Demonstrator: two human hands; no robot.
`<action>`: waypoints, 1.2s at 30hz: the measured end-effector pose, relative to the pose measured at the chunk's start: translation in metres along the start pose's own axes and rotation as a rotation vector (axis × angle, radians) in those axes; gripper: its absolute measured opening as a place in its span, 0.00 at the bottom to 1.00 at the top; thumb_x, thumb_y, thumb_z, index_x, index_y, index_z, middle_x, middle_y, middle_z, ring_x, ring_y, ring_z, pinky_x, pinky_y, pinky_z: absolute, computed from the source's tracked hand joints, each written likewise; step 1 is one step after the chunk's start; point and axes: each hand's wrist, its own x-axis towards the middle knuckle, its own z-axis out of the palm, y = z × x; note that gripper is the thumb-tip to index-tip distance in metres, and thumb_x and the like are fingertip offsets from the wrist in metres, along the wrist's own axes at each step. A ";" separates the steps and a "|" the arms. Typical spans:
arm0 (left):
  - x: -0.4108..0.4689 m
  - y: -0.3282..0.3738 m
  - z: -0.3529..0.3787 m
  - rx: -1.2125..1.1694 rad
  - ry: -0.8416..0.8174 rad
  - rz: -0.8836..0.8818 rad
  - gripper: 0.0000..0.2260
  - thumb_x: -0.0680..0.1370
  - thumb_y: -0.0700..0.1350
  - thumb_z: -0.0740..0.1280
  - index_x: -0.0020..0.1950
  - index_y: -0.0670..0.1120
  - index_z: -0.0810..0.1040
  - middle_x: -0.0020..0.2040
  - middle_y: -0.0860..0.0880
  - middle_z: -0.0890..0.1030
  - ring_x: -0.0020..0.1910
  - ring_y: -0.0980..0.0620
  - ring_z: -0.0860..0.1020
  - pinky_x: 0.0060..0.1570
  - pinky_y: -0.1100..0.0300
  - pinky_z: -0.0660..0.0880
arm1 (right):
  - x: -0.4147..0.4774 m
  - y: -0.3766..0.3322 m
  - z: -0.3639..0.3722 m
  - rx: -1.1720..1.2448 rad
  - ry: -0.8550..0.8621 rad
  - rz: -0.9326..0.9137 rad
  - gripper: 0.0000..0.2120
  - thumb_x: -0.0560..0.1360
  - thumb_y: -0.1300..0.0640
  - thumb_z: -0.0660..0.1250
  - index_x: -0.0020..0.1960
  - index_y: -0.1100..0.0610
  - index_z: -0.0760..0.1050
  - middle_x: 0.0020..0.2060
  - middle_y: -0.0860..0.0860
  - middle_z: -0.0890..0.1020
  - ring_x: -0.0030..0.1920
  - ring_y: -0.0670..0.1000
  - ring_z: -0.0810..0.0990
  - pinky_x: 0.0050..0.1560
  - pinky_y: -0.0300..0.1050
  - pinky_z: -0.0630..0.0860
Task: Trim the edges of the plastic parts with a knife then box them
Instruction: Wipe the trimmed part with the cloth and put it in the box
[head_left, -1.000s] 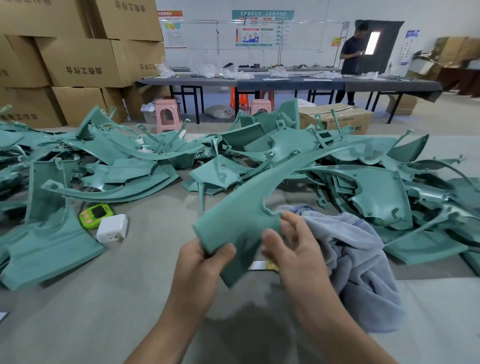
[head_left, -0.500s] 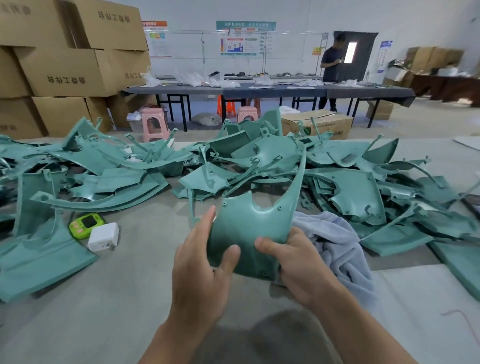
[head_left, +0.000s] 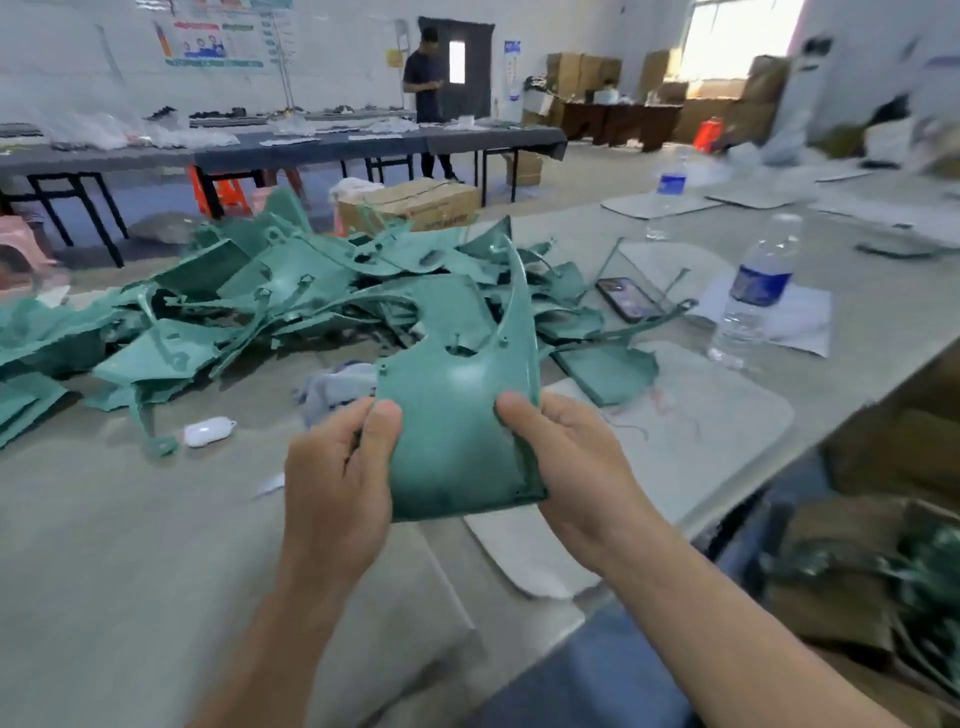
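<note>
I hold one plastic part (head_left: 457, 447) between both hands, raised off the table (head_left: 130, 545) with its face toward me, presumably to check its edges. My left hand (head_left: 337, 483) pinches the left edge, thumb on the face. My right hand (head_left: 569, 467) pinches the right edge, fingers hidden behind. No knife shows. The box (head_left: 826, 618) sits lower right.

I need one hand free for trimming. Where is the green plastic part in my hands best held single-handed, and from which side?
Probably the broad flat lower panel of the green plastic part, from its left edge, where the left hand pinches it thumb on top. The thin curved prong rising at its upper right looks too slender for a steady grip.
</note>
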 end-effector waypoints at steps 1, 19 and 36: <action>-0.006 0.010 0.016 -0.022 -0.075 0.011 0.20 0.78 0.57 0.61 0.35 0.44 0.64 0.28 0.56 0.63 0.28 0.58 0.61 0.31 0.54 0.61 | -0.017 -0.003 -0.020 0.050 0.059 0.020 0.14 0.83 0.57 0.65 0.47 0.54 0.88 0.49 0.56 0.88 0.48 0.53 0.88 0.48 0.46 0.84; -0.336 0.129 0.284 -0.250 -1.797 -0.774 0.11 0.83 0.39 0.64 0.65 0.47 0.78 0.46 0.50 0.87 0.40 0.51 0.85 0.42 0.60 0.81 | -0.400 0.134 -0.300 0.474 1.619 0.554 0.06 0.79 0.58 0.70 0.52 0.60 0.78 0.49 0.60 0.84 0.49 0.62 0.83 0.51 0.62 0.82; -0.284 0.133 0.315 -0.389 -1.428 -0.729 0.14 0.76 0.28 0.70 0.58 0.41 0.82 0.48 0.41 0.87 0.45 0.46 0.87 0.37 0.55 0.83 | -0.296 0.178 -0.326 0.822 1.078 0.569 0.07 0.80 0.62 0.62 0.49 0.62 0.79 0.32 0.55 0.84 0.28 0.51 0.81 0.36 0.43 0.76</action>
